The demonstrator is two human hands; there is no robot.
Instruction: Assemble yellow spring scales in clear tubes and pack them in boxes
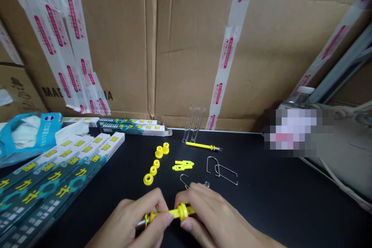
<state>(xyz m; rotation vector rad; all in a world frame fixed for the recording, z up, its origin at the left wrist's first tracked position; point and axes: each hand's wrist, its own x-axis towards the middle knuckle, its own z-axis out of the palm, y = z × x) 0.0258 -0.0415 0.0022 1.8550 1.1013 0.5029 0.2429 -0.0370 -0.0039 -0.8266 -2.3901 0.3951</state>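
Note:
My left hand [135, 217] pinches a yellow plastic rod [175, 213] near the front edge of the view, with a shiny metal part at its left end. My right hand [207, 215] is closed around the rod's other end, at a yellow flanged collar [183, 211] that sits around the rod. Just beyond the right hand lies a small metal hook [183, 180], partly hidden by the fingers. Farther off are loose yellow caps and rings [153, 170], flat yellow tabs [183, 165], bent wire hooks [222, 170] and a second yellow rod [200, 145].
Clear tubes [194, 124] stand upright at the back of the black table [250, 209]. Printed long boxes [72, 178] fill the left side, with more boxes [130, 127] behind. A blue tissue pack [43, 133] lies far left. A large cardboard box [186, 66] walls the back; cables [334, 180] run at right.

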